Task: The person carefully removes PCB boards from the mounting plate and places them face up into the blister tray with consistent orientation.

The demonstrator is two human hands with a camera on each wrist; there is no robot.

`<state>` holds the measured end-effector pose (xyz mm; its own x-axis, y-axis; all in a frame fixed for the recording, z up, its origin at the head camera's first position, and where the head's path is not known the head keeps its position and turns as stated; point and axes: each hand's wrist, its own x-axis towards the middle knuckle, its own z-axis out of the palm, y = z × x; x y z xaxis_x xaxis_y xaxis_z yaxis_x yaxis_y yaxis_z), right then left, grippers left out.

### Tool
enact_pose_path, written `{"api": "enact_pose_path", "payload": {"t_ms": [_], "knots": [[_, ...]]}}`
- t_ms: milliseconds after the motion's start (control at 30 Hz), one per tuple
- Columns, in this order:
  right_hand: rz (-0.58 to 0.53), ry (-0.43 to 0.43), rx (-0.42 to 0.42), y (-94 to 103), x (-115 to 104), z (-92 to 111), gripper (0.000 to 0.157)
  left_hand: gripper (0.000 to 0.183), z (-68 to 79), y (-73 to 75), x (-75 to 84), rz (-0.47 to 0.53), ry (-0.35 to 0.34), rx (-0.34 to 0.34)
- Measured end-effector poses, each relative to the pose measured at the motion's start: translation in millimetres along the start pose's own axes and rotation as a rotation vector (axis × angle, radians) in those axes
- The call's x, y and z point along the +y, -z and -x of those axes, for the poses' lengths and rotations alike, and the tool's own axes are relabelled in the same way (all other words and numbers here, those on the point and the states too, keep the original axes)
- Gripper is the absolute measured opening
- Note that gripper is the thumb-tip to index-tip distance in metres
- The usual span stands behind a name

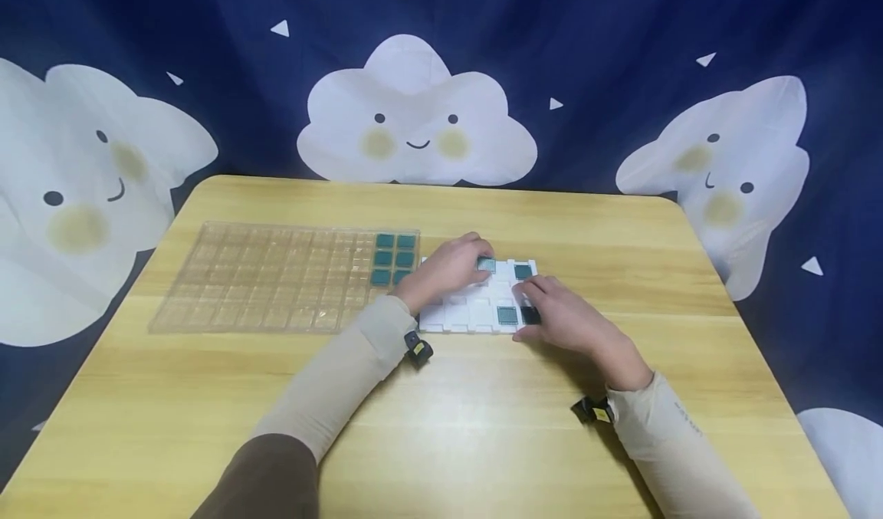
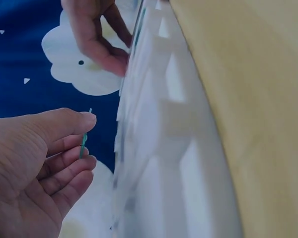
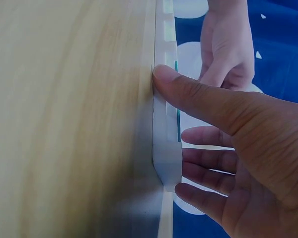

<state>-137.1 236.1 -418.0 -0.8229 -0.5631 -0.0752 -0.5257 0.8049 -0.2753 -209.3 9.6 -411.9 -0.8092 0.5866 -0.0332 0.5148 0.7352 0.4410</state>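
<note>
Over the far part of a white compartment tray (image 1: 458,314), my left hand (image 1: 451,266) pinches a thin green square chip (image 1: 486,264) between thumb and fingers. In the left wrist view that chip (image 2: 83,144) is edge-on, apart from the tray. My right hand (image 1: 569,318) holds the tray's near right corner, its thumb against the near edge and its fingertips on the tray. By that hand lie a dark square chip (image 1: 530,315) and a grid-patterned green chip (image 1: 507,316). Another green chip (image 1: 523,272) sits in the far right compartment.
Left of the white tray lies a long clear plastic tray (image 1: 276,274) with many pockets. Several green chips (image 1: 384,258) fill its right end, partly behind my left hand. Both trays lie on a wooden table (image 1: 441,427), with a blue cloud-patterned curtain (image 1: 586,28) behind.
</note>
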Motion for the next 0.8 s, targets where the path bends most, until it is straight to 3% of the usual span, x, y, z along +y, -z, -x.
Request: {"api": "enact_pose_path", "payload": {"t_ms": [300, 800], "knots": [[0.003, 0.000, 0.004, 1.7, 2.6, -2.8, 0.078, 0.041, 12.8, 14.4, -13.3, -0.018, 0.002, 0.019], [0.005, -0.002, -0.003, -1.4, 0.2, 1.4, 0.079, 0.039, 52.7, 23.6, -37.5, 0.000, -0.014, 0.085]]}}
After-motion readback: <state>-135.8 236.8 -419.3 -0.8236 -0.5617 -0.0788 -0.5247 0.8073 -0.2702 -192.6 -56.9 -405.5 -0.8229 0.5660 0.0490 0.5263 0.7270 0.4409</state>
